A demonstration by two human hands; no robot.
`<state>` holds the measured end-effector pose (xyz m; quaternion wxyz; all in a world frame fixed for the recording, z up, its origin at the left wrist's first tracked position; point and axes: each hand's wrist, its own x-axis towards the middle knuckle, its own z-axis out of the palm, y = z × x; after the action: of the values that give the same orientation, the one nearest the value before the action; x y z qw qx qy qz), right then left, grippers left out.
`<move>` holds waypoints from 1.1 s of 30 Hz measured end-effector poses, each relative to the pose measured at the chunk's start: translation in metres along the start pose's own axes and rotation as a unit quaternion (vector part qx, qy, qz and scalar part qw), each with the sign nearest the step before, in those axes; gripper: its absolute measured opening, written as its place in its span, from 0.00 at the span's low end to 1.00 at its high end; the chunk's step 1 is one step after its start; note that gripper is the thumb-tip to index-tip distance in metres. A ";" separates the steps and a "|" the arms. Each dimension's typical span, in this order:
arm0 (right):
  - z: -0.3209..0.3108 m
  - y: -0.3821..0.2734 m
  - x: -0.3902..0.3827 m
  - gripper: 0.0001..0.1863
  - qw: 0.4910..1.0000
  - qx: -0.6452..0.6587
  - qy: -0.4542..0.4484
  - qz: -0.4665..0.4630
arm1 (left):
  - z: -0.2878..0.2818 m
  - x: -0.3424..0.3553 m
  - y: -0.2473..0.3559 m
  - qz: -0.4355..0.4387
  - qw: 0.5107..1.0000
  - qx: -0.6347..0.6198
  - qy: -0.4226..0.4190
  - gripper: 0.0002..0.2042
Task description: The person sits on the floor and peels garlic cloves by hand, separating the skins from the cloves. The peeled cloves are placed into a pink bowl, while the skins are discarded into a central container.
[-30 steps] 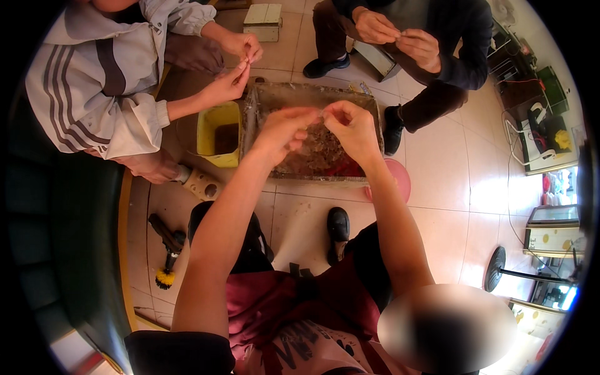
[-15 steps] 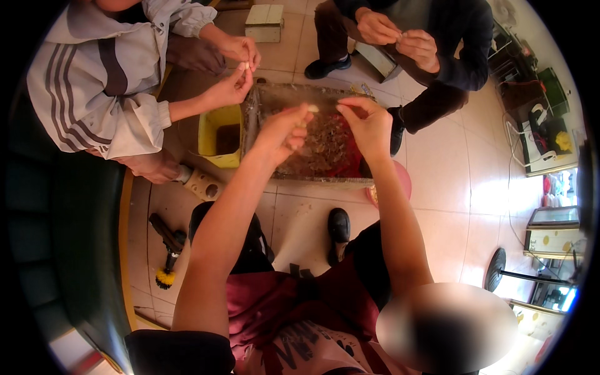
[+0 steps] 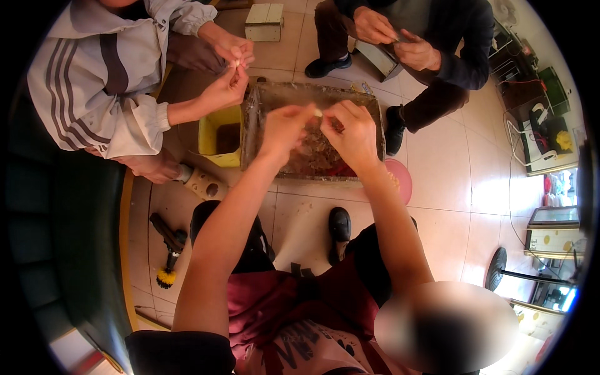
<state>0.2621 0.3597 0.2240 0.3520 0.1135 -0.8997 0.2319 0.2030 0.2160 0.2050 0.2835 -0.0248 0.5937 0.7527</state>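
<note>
My left hand (image 3: 286, 132), smeared by motion, pinches a small pale clove-like piece (image 3: 318, 113) at its fingertips. Right beside that piece, the closed fingers of my right hand (image 3: 351, 136) are bent together; what they hold, if anything, cannot be made out. Both hands are above a worn rectangular box (image 3: 249, 134) with brown, flaky scraps (image 3: 312, 156) and some red at the bottom. My hands hide part of its contents.
To the left a person's hands (image 3: 230, 75) hold a tiny pale piece. Another person's hands (image 3: 400, 44) work opposite. A yellow bucket (image 3: 220, 140) stands left of the box, a pink basin (image 3: 401, 178) right. A brush tool (image 3: 167, 253) lies on the floor.
My right hand has moved left and my left hand slightly right, bringing the fingertips together around the pale piece. Both other people's hands have shifted a little.
</note>
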 end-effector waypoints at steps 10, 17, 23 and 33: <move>-0.001 -0.001 0.001 0.07 0.997 0.022 0.010 0.078 | -0.007 -0.003 0.002 -0.009 0.999 -0.001 -0.044 0.14; -0.012 0.011 0.008 0.10 0.938 0.159 -0.035 0.307 | -0.013 0.004 0.006 -0.075 0.973 -0.155 -0.151 0.14; -0.008 -0.004 0.004 0.09 0.945 0.211 -0.067 0.240 | -0.014 0.008 -0.003 -0.077 0.967 -0.197 -0.141 0.11; -0.004 -0.003 -0.003 0.05 0.965 0.171 -0.043 0.192 | -0.006 0.001 -0.006 -0.044 0.985 -0.145 -0.079 0.12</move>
<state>0.2671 0.3594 0.2253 0.2370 0.0067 -0.8660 0.4402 0.2030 0.2117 0.1973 0.3557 -0.0326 0.4524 0.8171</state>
